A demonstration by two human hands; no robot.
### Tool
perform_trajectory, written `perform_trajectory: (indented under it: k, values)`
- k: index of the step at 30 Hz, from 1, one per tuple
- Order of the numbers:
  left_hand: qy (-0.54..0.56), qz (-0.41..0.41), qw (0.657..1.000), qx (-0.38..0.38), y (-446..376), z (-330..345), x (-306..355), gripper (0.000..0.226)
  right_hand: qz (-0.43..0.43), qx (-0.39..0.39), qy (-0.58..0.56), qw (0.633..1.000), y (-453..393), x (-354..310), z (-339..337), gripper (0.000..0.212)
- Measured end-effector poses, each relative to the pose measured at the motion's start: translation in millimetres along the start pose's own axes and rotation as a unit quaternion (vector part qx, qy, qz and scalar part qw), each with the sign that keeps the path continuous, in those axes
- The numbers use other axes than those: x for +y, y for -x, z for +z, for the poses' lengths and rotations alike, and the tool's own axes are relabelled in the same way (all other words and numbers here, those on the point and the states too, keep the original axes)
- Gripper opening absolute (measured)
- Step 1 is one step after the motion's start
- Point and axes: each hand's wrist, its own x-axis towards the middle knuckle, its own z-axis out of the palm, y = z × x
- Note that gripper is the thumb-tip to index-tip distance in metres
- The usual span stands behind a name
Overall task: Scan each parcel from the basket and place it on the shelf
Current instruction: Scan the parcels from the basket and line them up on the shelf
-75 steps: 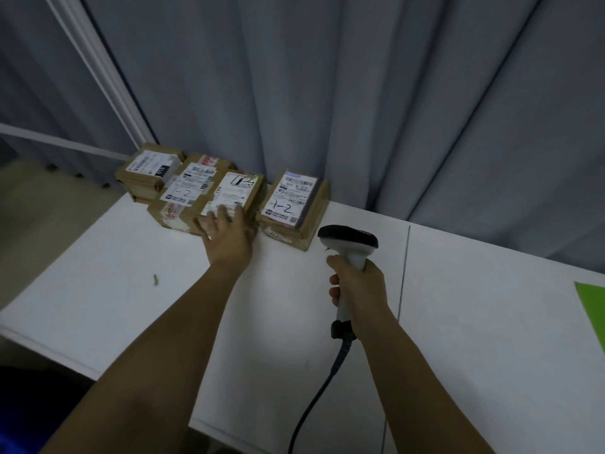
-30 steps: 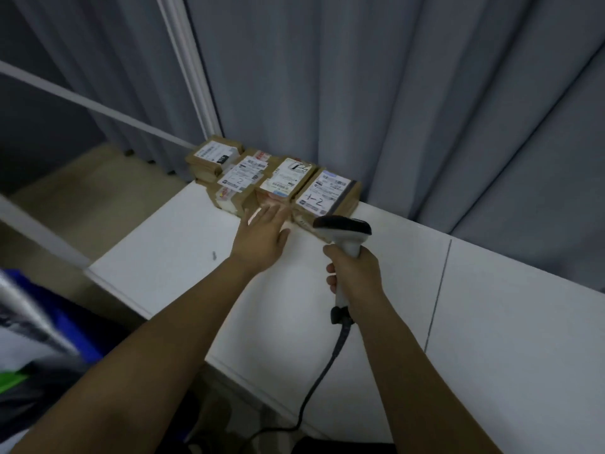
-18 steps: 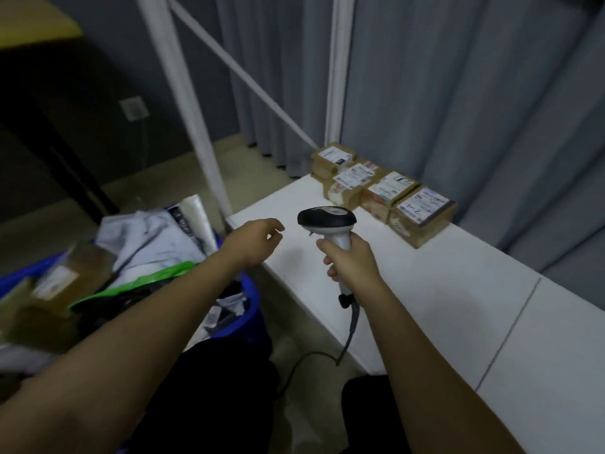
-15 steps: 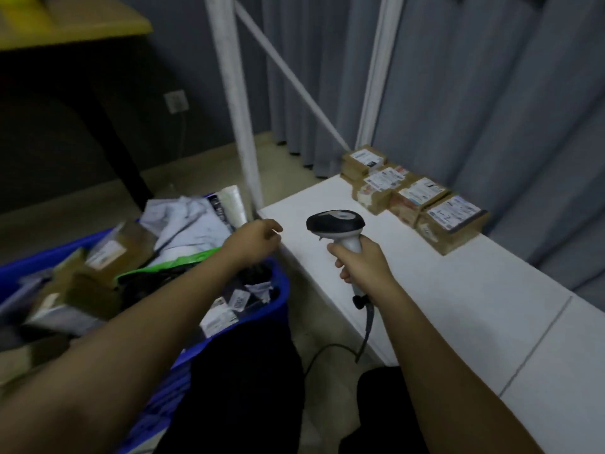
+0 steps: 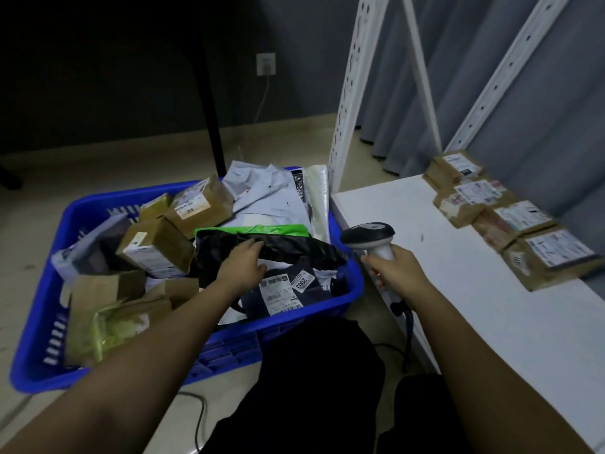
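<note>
1. One view only, from the head camera. Taking the blue basket (image 5: 355, 283) as landmark: it sits on the floor, heaped with parcels, and the white shelf (image 5: 491, 306) runs off to its right. Four cardboard parcels (image 5: 510, 221) already stand in a row along the shelf's far edge, well apart from the basket.

2. Inside the basket, at its right-hand middle, lies a black mailer bag (image 5: 288, 249) with a green flap; its long axis runs roughly left to right across the basket. Just nearer than it lies a dark bag with white labels (image 5: 288, 290).

3. My left hand (image 5: 242, 263) is the nearer one: it lies on the black mailer bag, fingers reaching over its upper edge and lightly bent. Whether they have pinched the plastic yet I cannot tell. The bag lies directly under and beyond the palm, so the lift would likely go up and rightward.

4. My right hand (image 5: 397, 270) hovers just past the basket's right rim, wrapped firmly round the handle of the barcode scanner (image 5: 370, 237), whose head points leftward toward the basket.
</note>
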Motion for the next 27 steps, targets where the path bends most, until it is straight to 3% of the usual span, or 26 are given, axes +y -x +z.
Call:
perform_trajectory:
  k: [9, 14, 18, 22, 27]
  values:
    - [-0.118, 0.053, 0.991, 0.021, -50, 30, 27, 0.062, 0.005, -0.007, -0.007, 1.000, -34, 2, 9, 0.014]
    - [-0.093, 0.131, 0.971, 0.176, -51, 44, 22, 0.030, 0.023, -0.008, -0.018, 1.000, -41, 6, 8, 0.013]
    - [-0.111, 0.202, 0.963, 0.139, -50, 61, 19, 0.035, 0.026, 0.003, -0.023, 0.999, -44, 3, 6, 0.017]
    - [-0.132, 0.147, 0.976, 0.085, -50, 76, 29, 0.034, 0.036, 0.004, -0.043, 0.998, -40, 4, 5, 0.012]
    - [-0.145, 0.115, 0.979, 0.087, -56, 80, 36, 0.020, 0.035, 0.003, -0.027, 0.999, -37, 4, -2, 0.011]
